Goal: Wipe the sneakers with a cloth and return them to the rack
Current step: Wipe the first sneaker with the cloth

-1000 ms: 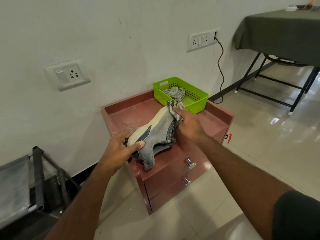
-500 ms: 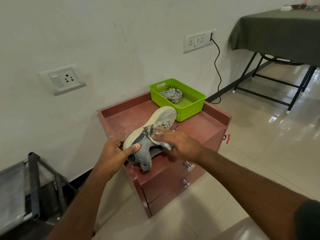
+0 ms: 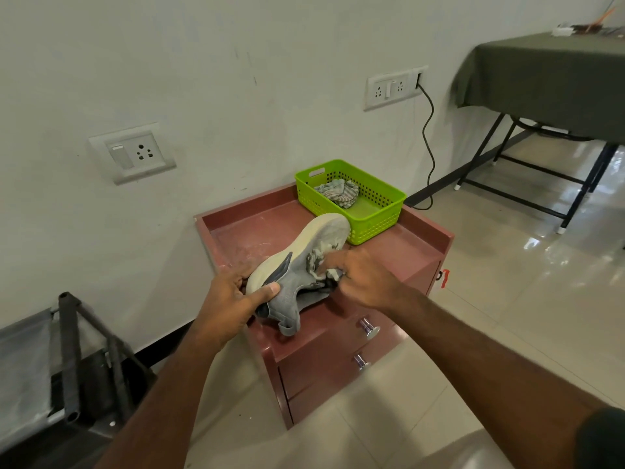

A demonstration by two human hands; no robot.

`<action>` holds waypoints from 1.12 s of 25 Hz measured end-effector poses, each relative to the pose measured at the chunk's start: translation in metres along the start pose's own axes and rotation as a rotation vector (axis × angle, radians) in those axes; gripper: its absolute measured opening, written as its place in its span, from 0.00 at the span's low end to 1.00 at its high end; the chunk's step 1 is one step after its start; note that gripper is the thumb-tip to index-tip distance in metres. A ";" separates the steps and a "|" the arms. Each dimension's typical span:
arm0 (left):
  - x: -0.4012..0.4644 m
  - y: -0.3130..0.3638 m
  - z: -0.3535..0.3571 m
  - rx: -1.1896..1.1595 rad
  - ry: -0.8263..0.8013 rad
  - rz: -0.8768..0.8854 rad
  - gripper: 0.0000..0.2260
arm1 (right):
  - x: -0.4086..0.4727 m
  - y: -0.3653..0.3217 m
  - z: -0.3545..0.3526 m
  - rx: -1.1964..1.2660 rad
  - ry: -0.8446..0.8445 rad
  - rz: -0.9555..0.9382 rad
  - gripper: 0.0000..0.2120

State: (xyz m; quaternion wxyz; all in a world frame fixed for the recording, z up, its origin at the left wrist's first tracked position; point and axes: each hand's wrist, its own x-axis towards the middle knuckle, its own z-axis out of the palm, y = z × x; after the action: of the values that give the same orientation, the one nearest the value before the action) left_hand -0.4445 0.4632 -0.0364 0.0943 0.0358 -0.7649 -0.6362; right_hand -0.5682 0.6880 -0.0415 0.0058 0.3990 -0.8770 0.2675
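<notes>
Gripping one sneaker (image 3: 304,262), left hand (image 3: 233,299) holds its heel; right hand (image 3: 365,279) clutches one cloth (image 3: 319,262)

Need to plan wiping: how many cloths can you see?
2: one cloth under the right hand against the sneaker; another in the green basket.

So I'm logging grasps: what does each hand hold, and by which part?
Left hand grips the grey knit sneaker at its heel. Right hand holds a striped wiping cloth bunched against the sneaker's side.
</notes>
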 end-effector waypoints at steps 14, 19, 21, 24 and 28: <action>-0.002 0.008 0.002 0.030 0.003 -0.007 0.16 | 0.000 -0.001 -0.009 0.359 0.148 0.226 0.17; 0.000 0.007 0.001 0.007 -0.031 0.019 0.16 | 0.005 0.032 -0.013 0.537 0.700 0.313 0.21; 0.000 0.007 0.001 0.004 -0.031 0.016 0.16 | 0.012 0.032 -0.005 0.440 0.569 0.230 0.28; 0.001 0.006 0.002 -0.016 -0.027 0.003 0.15 | 0.031 0.019 0.010 0.377 0.314 0.273 0.27; 0.002 0.004 0.001 -0.038 -0.015 0.000 0.14 | 0.026 -0.007 0.016 0.341 0.228 0.103 0.29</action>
State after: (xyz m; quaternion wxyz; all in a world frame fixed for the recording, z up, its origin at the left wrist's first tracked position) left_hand -0.4468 0.4642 -0.0324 0.0892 0.0289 -0.7534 -0.6509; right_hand -0.5780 0.6582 -0.0462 0.0237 0.3158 -0.8320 0.4554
